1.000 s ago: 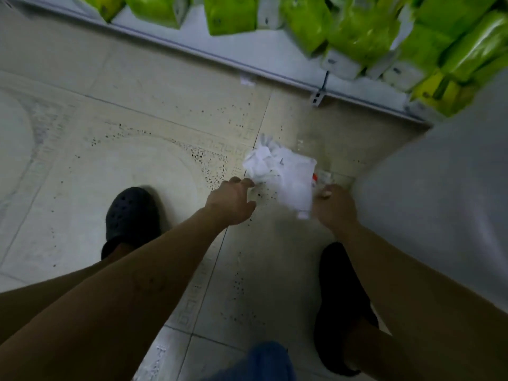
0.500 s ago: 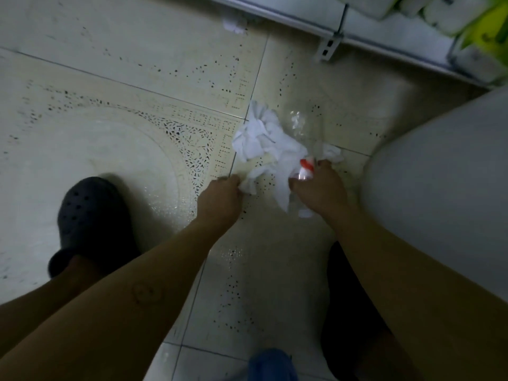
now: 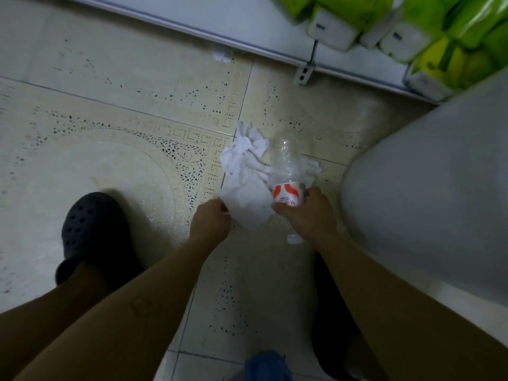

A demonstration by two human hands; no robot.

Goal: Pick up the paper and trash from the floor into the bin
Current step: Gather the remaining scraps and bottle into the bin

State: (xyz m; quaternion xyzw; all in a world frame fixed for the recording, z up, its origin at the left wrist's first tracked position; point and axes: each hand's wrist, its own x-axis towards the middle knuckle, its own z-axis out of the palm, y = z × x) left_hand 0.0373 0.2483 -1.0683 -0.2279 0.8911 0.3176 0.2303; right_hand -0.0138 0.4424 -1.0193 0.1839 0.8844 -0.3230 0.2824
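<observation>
Crumpled white paper (image 3: 244, 171) lies on the tiled floor in the middle of the view. My left hand (image 3: 210, 220) pinches its lower left corner. A clear plastic bottle (image 3: 287, 171) with a red and white label lies across the paper's right side. My right hand (image 3: 308, 213) is closed around the bottle at the label end. A small white scrap (image 3: 294, 239) shows just below my right hand. The large pale grey rounded bin (image 3: 428, 188) stands at the right, close to my right arm; its opening is out of view.
A white shelf base (image 3: 247, 26) runs along the top, with green and white packs (image 3: 412, 26) stacked at the upper right. My dark clogs stand at the left (image 3: 93, 235) and under my right arm (image 3: 332, 312). A small white scrap (image 3: 221, 55) lies by the shelf edge.
My right hand has taken hold of the bottle at its label, and the bottle now shows fully. My left hand has shifted onto the paper's corner. The view has tilted up toward the shelf.
</observation>
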